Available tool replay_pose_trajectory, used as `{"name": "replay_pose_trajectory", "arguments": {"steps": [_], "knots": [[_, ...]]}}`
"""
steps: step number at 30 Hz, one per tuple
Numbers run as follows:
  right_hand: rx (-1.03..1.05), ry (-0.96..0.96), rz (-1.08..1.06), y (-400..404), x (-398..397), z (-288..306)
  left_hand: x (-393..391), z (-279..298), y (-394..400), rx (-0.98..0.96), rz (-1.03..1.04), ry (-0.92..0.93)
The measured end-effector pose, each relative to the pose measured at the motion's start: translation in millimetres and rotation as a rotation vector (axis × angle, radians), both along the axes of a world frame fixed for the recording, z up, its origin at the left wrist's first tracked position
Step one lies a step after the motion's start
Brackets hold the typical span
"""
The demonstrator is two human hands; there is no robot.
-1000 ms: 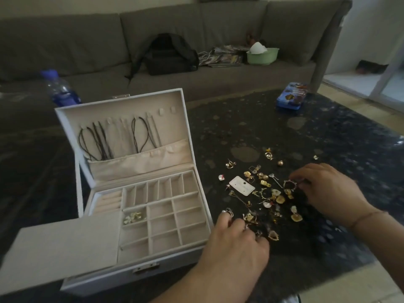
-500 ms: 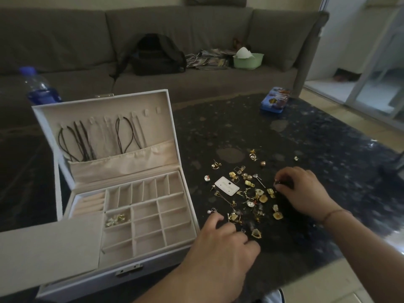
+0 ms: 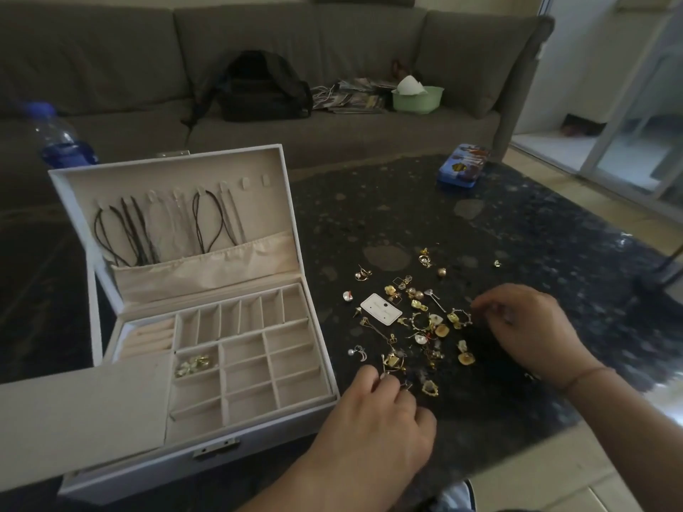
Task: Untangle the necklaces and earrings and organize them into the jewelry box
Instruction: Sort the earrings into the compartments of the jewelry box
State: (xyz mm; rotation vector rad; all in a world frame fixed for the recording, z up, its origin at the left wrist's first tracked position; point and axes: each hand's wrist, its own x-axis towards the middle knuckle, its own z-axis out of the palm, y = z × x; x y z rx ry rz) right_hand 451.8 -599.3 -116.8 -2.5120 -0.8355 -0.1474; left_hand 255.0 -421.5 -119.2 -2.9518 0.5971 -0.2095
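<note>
Head view: the open jewelry box (image 3: 111,201) sits at left of frame on the dark bench (image 3: 517,253), necklaces (image 3: 207,223) hanging in its lid. Loose earrings (image 3: 417,323) lie scattered mid-frame. The left hand (image 3: 377,426), fingers curled, touches the pile's lower edge; the right hand (image 3: 532,327) pinches at its right edge, though what it holds I cannot tell.

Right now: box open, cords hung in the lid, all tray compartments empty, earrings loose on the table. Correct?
Not quite. The head view shows one tray compartment of the jewelry box already holding a few pieces. The cords hang in the lid, and the earrings lie loose on the table.
</note>
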Motion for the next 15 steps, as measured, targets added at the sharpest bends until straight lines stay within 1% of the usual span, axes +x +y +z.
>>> {"name": "replay_pose_trajectory", "arguments": {"steps": [2,3,4,6,8,10,12,13,15], "knots": [[0.229,-0.007,-0.058,9,-7,12,-5,2,2,0.03,0.008,-0.027],[0.315,-0.007,-0.055,16,-12,20,-8,3,4,0.038,0.005,-0.05],[0.375,0.013,-0.027,26,-19,28,-12,4,6,0.043,-0.002,-0.077],[0.422,0.072,0.079,50,-38,44,-21,6,12,0.019,-0.007,-0.148],[0.388,0.082,0.197,77,-60,53,-34,12,20,-0.119,0.015,-0.237],[0.288,0.005,0.323,105,-80,55,-51,28,39,-0.236,0.05,-0.302],[0.151,-0.073,0.423,128,-93,53,-70,44,72,-0.285,0.12,-0.302],[0.095,-0.1,0.442,139,-96,52,-78,50,93,-0.297,0.196,-0.288],[0.011,-0.132,0.432,156,-99,47,-90,60,137,-0.288,0.422,-0.205]]}}
